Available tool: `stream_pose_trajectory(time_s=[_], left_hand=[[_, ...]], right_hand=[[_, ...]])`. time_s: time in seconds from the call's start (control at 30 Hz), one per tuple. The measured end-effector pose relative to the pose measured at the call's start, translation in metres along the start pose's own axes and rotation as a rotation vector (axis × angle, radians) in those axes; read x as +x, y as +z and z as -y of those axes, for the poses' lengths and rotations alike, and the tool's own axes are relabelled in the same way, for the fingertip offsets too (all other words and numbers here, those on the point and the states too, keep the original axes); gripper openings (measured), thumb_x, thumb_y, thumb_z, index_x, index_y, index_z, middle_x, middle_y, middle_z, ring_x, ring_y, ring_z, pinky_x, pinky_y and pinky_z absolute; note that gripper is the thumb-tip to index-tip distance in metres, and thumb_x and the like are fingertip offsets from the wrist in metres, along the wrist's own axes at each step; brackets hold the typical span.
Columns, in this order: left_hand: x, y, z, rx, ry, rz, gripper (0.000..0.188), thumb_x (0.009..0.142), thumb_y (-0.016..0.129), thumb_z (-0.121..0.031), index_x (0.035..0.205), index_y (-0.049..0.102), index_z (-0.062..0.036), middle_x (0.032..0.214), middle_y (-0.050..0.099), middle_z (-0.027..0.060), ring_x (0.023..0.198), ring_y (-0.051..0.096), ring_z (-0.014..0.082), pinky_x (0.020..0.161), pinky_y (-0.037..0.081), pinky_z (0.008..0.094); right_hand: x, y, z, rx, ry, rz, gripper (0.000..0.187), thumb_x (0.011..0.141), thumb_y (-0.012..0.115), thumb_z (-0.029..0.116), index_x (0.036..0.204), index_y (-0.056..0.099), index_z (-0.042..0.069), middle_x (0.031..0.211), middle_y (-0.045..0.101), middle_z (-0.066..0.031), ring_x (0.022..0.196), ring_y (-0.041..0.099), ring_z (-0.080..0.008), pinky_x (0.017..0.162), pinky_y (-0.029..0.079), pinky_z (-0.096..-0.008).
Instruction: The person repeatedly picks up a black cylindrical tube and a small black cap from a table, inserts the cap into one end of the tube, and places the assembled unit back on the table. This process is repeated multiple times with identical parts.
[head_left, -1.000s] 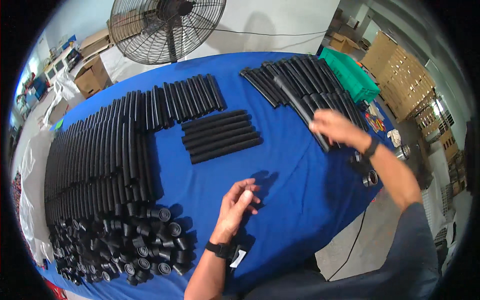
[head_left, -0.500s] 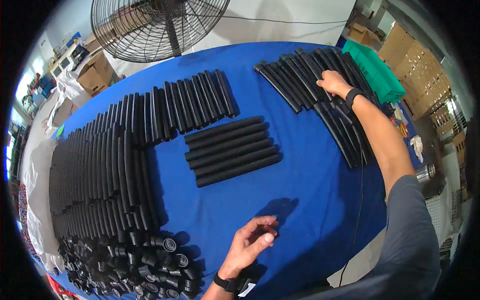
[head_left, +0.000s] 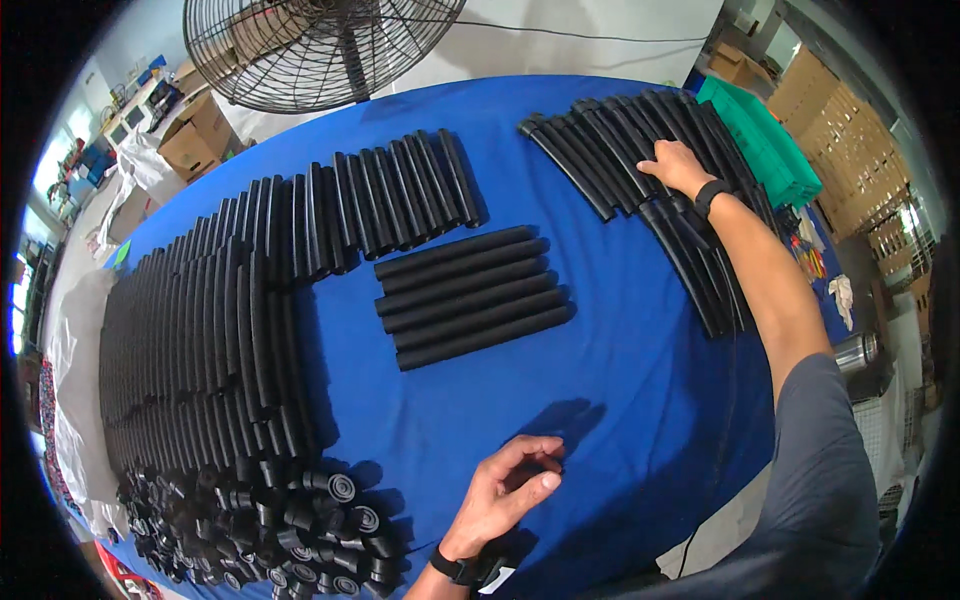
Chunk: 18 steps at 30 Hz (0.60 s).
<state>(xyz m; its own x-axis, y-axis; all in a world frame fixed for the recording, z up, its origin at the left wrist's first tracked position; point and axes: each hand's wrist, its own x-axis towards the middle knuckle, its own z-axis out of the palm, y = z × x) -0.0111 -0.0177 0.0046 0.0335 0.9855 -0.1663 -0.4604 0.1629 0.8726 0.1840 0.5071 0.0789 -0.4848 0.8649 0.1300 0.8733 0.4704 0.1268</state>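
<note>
Six straight black tubes (head_left: pixel 472 297) are laid side by side in a neat row at the middle of the blue table (head_left: pixel 640 400), counted from the head view. Beyond them, a bundle of long curved black tubes (head_left: pixel 640 175) is spread at the far right of the table; about ten are made out, though the exact count cannot be told where they overlap. The right hand (head_left: pixel 682 166) is stretched out and laid flat on this bundle, its fingers spread loosely over the tubes and not yet closed round any one. The left hand (head_left: pixel 505 492) is rested on bare cloth near the front edge, its fingers curled loosely, nothing held in them. The step in hand is judged to be the picking of one curved tube from the bundle; a closing of the fingers round a single tube and a lift clear of its neighbours would be called for next. Many more black tubes (head_left: pixel 200 340) are ranked along the left side, too many to count, with a heap of short black end pieces (head_left: pixel 270 520) at the near left corner. One standing fan (head_left: pixel 310 45) and one green crate (head_left: pixel 765 135) are noted beyond the table.
</note>
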Motion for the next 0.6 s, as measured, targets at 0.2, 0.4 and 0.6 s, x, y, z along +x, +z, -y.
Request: stream_pose_trajectory(time_s=[0.2,0.4,0.6], left_hand=[[0.002,0.001,0.006,0.013,-0.028,0.027,0.042,0.1,0.07,-0.019,0.135,0.06,0.0007,0.125,0.065,0.0117,0.107,0.065,0.0192,0.085,0.056,0.0328],[-0.002,0.001,0.005,0.015,-0.015,0.022,0.031,0.103,0.067,-0.021,0.122,0.067,0.0032,0.105,0.071,0.0093,0.094,0.066,0.0139,0.082,0.055,0.0292],[0.0,0.004,-0.001,0.023,0.055,0.081,0.034,0.102,0.069,-0.03,0.111,0.071,0.0036,0.087,0.069,0.0046,0.078,0.063,0.0106,0.075,0.052,0.0266]], right_hand=[[-0.017,-0.002,-0.018,0.04,0.004,-0.26,0.043,0.1,0.061,0.039,0.1,0.067,-0.003,0.098,0.071,-0.0283,0.1,0.067,-0.047,0.088,0.052,-0.0573],[-0.142,-0.042,0.13,0.48,-0.448,-0.248,0.024,0.094,0.067,0.016,0.107,0.065,-0.003,0.1,0.068,-0.0214,0.089,0.065,-0.0392,0.084,0.054,-0.0483],[-0.256,-0.018,0.212,0.217,-0.804,-0.258,0.049,0.09,0.063,0.006,0.137,0.054,-0.007,0.14,0.057,-0.0251,0.132,0.054,-0.0403,0.114,0.042,-0.0484]])
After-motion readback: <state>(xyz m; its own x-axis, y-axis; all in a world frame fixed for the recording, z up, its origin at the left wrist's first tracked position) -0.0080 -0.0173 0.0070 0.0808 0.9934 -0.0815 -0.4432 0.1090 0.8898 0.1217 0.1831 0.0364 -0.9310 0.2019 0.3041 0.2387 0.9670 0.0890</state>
